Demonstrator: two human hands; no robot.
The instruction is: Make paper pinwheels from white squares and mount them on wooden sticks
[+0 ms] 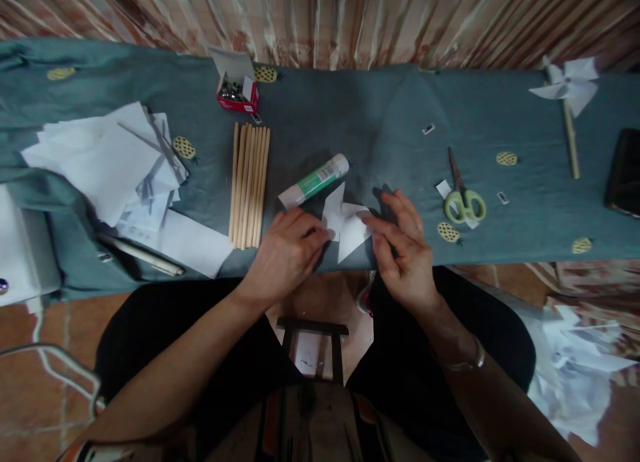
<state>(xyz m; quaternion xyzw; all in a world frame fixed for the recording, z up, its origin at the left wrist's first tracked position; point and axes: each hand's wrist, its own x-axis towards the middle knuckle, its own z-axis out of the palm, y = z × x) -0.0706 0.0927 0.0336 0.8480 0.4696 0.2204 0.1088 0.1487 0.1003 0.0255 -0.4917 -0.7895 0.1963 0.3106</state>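
A white paper pinwheel (354, 229) with folded blades lies at the table's front edge between my hands. My left hand (286, 252) pinches its left edge between thumb and fingers. On the other side, my right hand (407, 255) grips the right blade with thumb and index finger, its other fingers lifted away. Just behind the pinwheel lies a glue stick (320, 179) with a green label and white ends, angled up to the right. A row of wooden sticks (249, 185) rests left of the glue stick.
A red box (237, 99) of small metal pieces stands open behind the sticks. Paper sheets (107, 159) and a pen (145, 254) lie left. Green-handled scissors (465, 205), a finished pinwheel on a stick (570, 89) and a dark phone (625, 172) are right. A bag of paper scraps (575, 375) sits below.
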